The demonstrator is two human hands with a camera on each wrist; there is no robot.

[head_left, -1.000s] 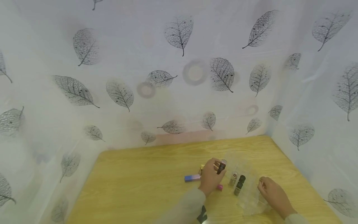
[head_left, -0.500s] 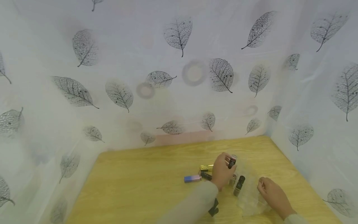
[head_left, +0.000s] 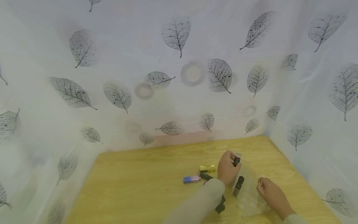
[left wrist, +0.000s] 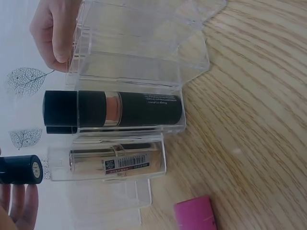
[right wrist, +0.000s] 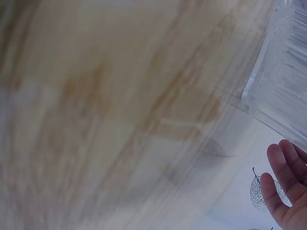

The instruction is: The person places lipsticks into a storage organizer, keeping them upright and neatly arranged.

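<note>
My left hand [head_left: 227, 169] grips a dark lipstick tube [head_left: 236, 160] upright, over the far left part of a clear acrylic organizer [head_left: 250, 200]. In the left wrist view, the round end of that lipstick tube [left wrist: 19, 170] shows beside the organizer's upper edge. Two tubes stand in its slots: a black lipstick with a peach band [left wrist: 144, 109] and a slimmer tube with a barcode label [left wrist: 132, 163]. My right hand [head_left: 275, 197] pinches the organizer's right edge between thumb and forefinger. Its other fingers [right wrist: 283, 167] are loosely bent below the clear plastic.
Left of the organizer lie a gold tube [head_left: 207, 168], a black tube [head_left: 206, 176] and a blue-and-pink tube [head_left: 191, 179] on the wooden table [head_left: 134, 193]. A bright pink piece [left wrist: 195, 213] lies near the organizer. Leaf-patterned sheeting [head_left: 167, 102] surrounds the table.
My left hand has carried the dark lipstick tube rightward and slightly away, from beside the organizer to over its far slots, uncovering the gold and black tubes. My right hand stays at the organizer's edge.
</note>
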